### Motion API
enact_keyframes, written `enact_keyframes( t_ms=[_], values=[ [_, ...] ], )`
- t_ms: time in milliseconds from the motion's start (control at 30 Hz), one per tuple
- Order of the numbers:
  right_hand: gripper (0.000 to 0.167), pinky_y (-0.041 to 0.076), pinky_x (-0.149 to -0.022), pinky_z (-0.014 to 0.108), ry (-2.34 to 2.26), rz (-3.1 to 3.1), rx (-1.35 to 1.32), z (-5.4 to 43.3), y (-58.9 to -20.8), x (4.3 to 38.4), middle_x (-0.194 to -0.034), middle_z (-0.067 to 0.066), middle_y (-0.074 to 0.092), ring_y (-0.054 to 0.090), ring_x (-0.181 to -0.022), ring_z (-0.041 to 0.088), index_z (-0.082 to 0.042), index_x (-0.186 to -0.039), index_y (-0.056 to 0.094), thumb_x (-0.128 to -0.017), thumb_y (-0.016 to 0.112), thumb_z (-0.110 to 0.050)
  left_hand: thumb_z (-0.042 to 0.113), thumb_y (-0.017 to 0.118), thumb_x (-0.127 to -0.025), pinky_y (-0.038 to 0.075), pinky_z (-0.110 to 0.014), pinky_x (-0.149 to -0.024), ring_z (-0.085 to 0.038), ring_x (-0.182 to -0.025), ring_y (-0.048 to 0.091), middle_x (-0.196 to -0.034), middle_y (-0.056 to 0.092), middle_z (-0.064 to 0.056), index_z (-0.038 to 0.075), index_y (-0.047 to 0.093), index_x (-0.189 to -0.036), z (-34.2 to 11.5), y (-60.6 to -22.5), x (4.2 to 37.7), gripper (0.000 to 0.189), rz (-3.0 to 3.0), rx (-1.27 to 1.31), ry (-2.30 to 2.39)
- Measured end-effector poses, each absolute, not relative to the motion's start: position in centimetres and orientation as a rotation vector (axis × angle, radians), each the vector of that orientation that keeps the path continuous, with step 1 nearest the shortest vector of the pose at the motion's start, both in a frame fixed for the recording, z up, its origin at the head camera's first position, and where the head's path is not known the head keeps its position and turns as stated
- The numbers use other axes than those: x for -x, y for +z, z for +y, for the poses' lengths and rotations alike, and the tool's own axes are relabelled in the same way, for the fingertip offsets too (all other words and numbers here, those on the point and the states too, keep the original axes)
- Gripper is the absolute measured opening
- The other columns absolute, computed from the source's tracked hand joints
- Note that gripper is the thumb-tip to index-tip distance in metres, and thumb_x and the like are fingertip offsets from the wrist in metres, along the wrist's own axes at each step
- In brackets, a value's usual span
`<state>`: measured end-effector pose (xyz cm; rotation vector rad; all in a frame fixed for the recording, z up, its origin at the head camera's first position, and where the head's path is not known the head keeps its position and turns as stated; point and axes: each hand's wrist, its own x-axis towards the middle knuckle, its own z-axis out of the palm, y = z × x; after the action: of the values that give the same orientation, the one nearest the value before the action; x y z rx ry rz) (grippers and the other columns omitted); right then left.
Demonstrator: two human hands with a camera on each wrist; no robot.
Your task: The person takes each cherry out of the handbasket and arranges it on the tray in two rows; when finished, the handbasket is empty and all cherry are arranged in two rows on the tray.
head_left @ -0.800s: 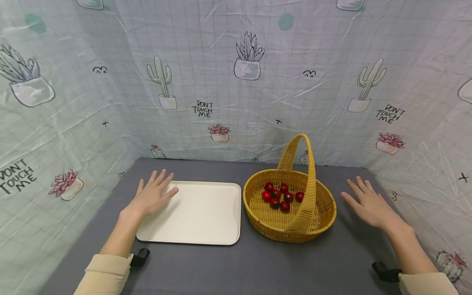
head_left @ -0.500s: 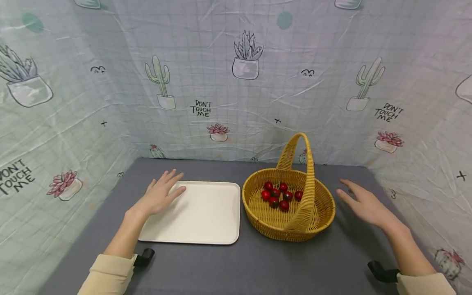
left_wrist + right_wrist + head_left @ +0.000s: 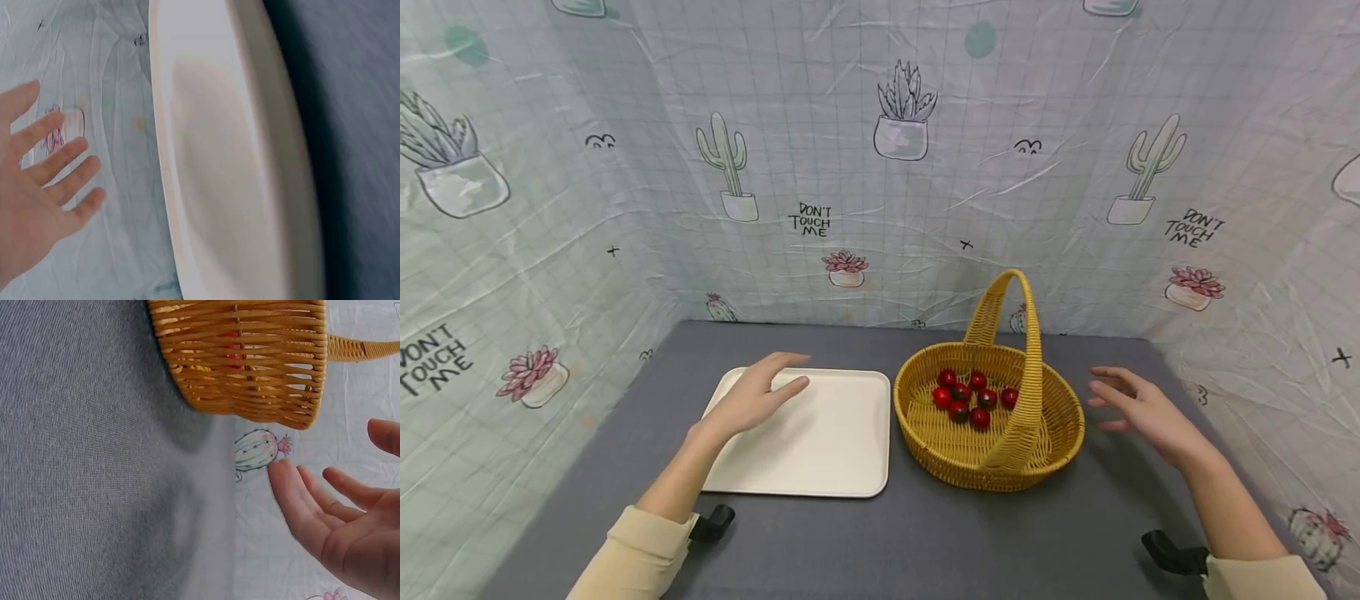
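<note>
My left hand point(image 3: 752, 398) hovers above the left part of a white rectangular tray point(image 3: 842, 450), its fingers extended and holding nothing. The left wrist view shows that hand point(image 3: 44, 181) with spread fingers, apart from the tray point(image 3: 212, 162). To the tray's right stands a yellow wicker basket point(image 3: 917, 446) with a tall arched handle, and several dark red cherries point(image 3: 980, 418) lie inside it. Just right of the basket hangs my right hand point(image 3: 1146, 412), fingers relaxed and slightly bent, touching nothing. In the right wrist view a gap separates this hand point(image 3: 350, 531) from the basket wall point(image 3: 250, 369).
A dark grey cloth point(image 3: 925, 542) covers the table. Behind and at both sides hangs a pale curtain point(image 3: 850, 175) printed with cacti. Black wrist mounts point(image 3: 713, 523) sit at the cuffs of both cream sleeves.
My left hand has moved right, farther over the tray, with its fingers now pointing rightward. The right hand has turned, its fingers bending toward the basket. Tray, basket and cherries stay in place.
</note>
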<state>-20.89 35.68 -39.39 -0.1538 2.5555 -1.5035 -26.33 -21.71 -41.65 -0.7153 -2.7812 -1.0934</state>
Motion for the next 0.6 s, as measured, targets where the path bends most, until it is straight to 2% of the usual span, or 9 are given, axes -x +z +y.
enact_keyframes(
  t_ms=[200, 267, 367, 467, 533, 600],
  values=[
    [0.074, 0.054, -0.093, 0.054, -1.584, 2.402, 0.126, 35.9, -39.8, 21.3, -0.158, 0.037, 0.02, 0.036, -0.138, 0.054, 0.007, -0.16, 0.016, -0.111, 0.046, -0.04, 0.032, 0.063, -0.105, 0.041, -0.06, -0.104, -0.036, -0.127, 0.056, -0.135, 0.061, -0.011, 0.012, 0.063, -0.137, -19.1, -41.2, 26.9, 0.038, -2.695, 0.73, -1.227],
    [0.074, 0.053, -0.094, 0.055, -1.624, 2.351, 0.114, 35.9, -39.9, 21.5, -0.158, 0.037, 0.02, 0.037, -0.138, 0.052, 0.007, -0.16, 0.016, -0.111, 0.046, -0.04, 0.032, 0.063, -0.105, 0.042, -0.06, -0.103, -0.034, -0.124, 0.057, -0.132, 0.063, -0.01, 0.012, 0.065, -0.134, -18.2, -41.2, 26.9, 0.036, -2.674, 0.727, -1.251],
    [0.074, 0.053, -0.094, 0.054, -1.669, 2.284, 0.099, 36.0, -40.1, 21.7, -0.157, 0.037, 0.022, 0.048, -0.133, 0.043, 0.007, -0.16, 0.016, -0.111, 0.045, -0.041, 0.03, 0.063, -0.105, 0.043, -0.057, -0.101, -0.03, -0.121, 0.059, -0.127, 0.065, -0.005, 0.012, 0.066, -0.131, -16.9, -41.2, 26.7, 0.032, -2.663, 0.724, -1.264],
    [0.074, 0.054, -0.094, 0.054, -1.691, 2.248, 0.083, 36.1, -40.4, 21.8, -0.156, 0.037, 0.024, 0.059, -0.123, 0.026, 0.007, -0.16, 0.015, -0.111, 0.045, -0.039, 0.027, 0.063, -0.105, 0.046, -0.053, -0.098, -0.026, -0.118, 0.06, -0.126, 0.065, -0.003, 0.011, 0.066, -0.13, -15.8, -41.2, 26.6, 0.03, -2.663, 0.746, -1.281],
    [0.074, 0.054, -0.094, 0.053, -1.701, 2.243, 0.076, 36.1, -40.6, 21.9, -0.156, 0.037, 0.024, 0.061, -0.118, 0.018, 0.008, -0.16, 0.016, -0.111, 0.047, -0.039, 0.027, 0.062, -0.105, 0.047, -0.05, -0.096, -0.023, -0.117, 0.061, -0.125, 0.065, -0.003, 0.012, 0.066, -0.131, -15.1, -41.2, 26.6, 0.03, -2.666, 0.771, -1.294],
    [0.073, 0.054, -0.094, 0.052, -1.71, 2.245, 0.069, 36.0, -40.7, 22.0, -0.157, 0.036, 0.024, 0.06, -0.117, 0.015, 0.007, -0.16, 0.018, -0.111, 0.049, -0.038, 0.026, 0.062, -0.106, 0.049, -0.046, -0.095, -0.021, -0.116, 0.061, -0.125, 0.065, -0.002, 0.012, 0.066, -0.131, -14.5, -41.0, 26.7, 0.029, -2.669, 0.802, -1.308]
  ],
)
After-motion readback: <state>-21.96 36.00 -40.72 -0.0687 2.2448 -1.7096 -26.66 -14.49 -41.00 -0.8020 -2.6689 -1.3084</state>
